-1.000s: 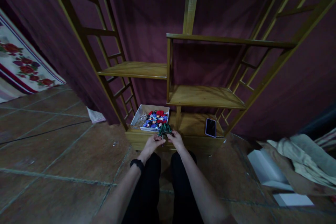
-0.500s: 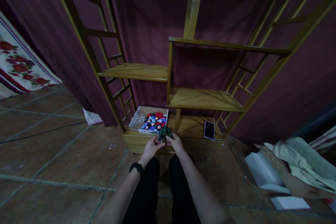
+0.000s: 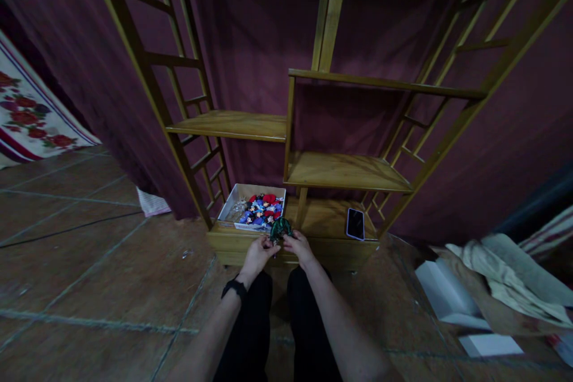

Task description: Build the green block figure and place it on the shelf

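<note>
Between my two hands is a small dark green, shiny rounded item (image 3: 280,228); its exact kind is too small to make out. My left hand (image 3: 258,255), with a black band on its wrist, pinches its lower left side. The fingers of my right hand (image 3: 299,246) are closed on its lower right side. Just behind the hands, a white open box (image 3: 227,206) stands on the low wooden shelf. In it lie several small red, blue and black figures (image 3: 264,210), with clear plastic (image 3: 237,210) at the left.
A phone (image 3: 355,224) lies on the bottom shelf at the right. The wooden shelf unit (image 3: 349,170) rises in front of a dark red curtain (image 3: 250,30). White boxes (image 3: 447,295) and folded cloth (image 3: 505,274) lie on the floor at the right. A cable (image 3: 67,230) crosses the tiles at the left.
The view has shifted slightly. My hands keep the green item in nearly the same place, with only small finger movement. The box and phone stay on the shelf.
</note>
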Available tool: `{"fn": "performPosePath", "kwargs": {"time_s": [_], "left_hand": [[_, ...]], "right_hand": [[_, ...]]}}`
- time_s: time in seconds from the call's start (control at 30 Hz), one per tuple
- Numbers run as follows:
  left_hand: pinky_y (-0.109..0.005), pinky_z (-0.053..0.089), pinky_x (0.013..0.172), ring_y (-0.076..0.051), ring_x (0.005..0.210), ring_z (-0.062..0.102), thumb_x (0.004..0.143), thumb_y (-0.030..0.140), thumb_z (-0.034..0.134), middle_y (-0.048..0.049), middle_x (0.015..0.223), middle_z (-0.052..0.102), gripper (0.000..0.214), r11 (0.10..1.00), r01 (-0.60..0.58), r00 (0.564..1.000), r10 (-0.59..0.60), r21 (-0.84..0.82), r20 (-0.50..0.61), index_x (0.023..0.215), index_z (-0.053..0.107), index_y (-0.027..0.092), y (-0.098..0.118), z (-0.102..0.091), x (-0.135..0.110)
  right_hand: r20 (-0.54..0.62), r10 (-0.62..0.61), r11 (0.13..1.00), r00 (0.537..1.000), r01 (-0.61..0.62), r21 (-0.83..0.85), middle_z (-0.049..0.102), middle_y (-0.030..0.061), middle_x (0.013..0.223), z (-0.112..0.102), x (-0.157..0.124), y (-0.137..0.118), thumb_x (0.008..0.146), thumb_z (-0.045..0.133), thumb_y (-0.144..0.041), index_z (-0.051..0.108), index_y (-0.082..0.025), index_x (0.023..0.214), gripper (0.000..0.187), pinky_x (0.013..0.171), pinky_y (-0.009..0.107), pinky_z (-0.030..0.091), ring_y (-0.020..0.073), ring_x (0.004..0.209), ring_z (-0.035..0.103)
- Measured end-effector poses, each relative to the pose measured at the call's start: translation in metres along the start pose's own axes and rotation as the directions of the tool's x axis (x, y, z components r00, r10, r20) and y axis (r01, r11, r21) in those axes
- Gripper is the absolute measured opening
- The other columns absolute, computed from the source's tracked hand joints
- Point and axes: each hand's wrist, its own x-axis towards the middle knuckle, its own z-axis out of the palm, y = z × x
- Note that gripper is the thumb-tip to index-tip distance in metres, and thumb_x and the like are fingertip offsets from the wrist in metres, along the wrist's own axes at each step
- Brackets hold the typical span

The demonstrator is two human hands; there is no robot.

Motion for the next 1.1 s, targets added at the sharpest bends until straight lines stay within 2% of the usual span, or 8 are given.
{"fn": "performPosePath", "kwargs": {"time_s": [0.33,0.4,0.5,0.6,0.77,1.1], "left_hand": [[-0.021,0.037,0.054,-0.009,0.052,0.047,0.05,0.035,0.072,0.0051,0.054,0.05,0.033,1.0,-0.017,1.0,0.017,-0.024,0.017,0.066,0.049,0.017,0.0,0.001,-0.001],[-0.022,0.037,0.054,-0.01,0.054,0.048,0.053,0.035,0.07,0.0041,0.057,0.052,0.031,1.0,-0.023,1.0,0.023,0.016,-0.009,0.07,0.052,0.016,0.0,0.0,-0.002],[-0.023,0.038,0.057,-0.013,0.059,0.053,0.06,0.032,0.066,0.0008,0.064,0.058,0.027,0.982,-0.041,0.998,0.05,0.185,-0.043,0.08,0.058,0.017,0.003,-0.003,-0.005],[-0.024,0.037,0.06,-0.017,0.066,0.057,0.065,0.028,0.064,-0.0022,0.071,0.062,0.022,0.924,-0.035,0.994,0.072,0.382,-0.083,0.084,0.06,0.019,0.009,-0.005,-0.009],[-0.025,0.037,0.063,-0.021,0.079,0.059,0.073,0.03,0.058,-0.0056,0.077,0.064,0.02,0.805,-0.009,0.986,0.105,0.594,-0.128,0.091,0.059,0.02,0.019,-0.002,-0.015],[-0.028,0.038,0.069,-0.021,0.085,0.057,0.08,0.03,0.049,-0.0082,0.085,0.061,0.021,0.646,-0.115,0.967,0.247,0.755,-0.063,0.097,0.054,0.018,0.014,0.001,-0.017]], "right_hand": [[-0.052,0.072,0.993,0.996,-0.066,0.094,0.063,-0.0007,0.072,0.003,-0.001,-0.002,0.05,0.074,-0.026,0.053,-0.019,0.081,0.038,0.062,0.03,0.052,0.0144,0.062,0.062],[-0.043,0.08,0.991,0.996,-0.075,0.109,0.063,-0.0009,0.072,0.003,-0.001,-0.004,0.049,0.073,-0.024,0.053,-0.019,0.082,0.039,0.063,0.03,0.052,0.0141,0.061,0.062],[-0.036,0.09,0.989,0.995,-0.085,0.125,0.063,-0.0018,0.069,0.002,-0.002,-0.006,0.053,0.07,-0.024,0.053,-0.02,0.081,0.033,0.063,0.029,0.052,0.0128,0.06,0.061],[-0.03,0.089,0.987,0.996,-0.084,0.134,0.063,-0.0028,0.068,0.002,-0.003,-0.009,0.055,0.065,-0.022,0.053,-0.021,0.081,0.029,0.062,0.028,0.052,0.0114,0.059,0.06],[-0.02,0.085,0.989,0.996,-0.082,0.124,0.062,-0.0033,0.065,0.003,-0.005,-0.011,0.055,0.064,-0.023,0.052,-0.021,0.079,0.028,0.061,0.028,0.051,0.0118,0.058,0.06],[0.015,0.078,0.985,0.997,-0.079,0.152,0.064,-0.0019,0.072,0.0,-0.005,-0.01,0.057,0.069,-0.029,0.051,-0.021,0.078,0.029,0.065,0.029,0.052,0.011,0.062,0.061]]}}
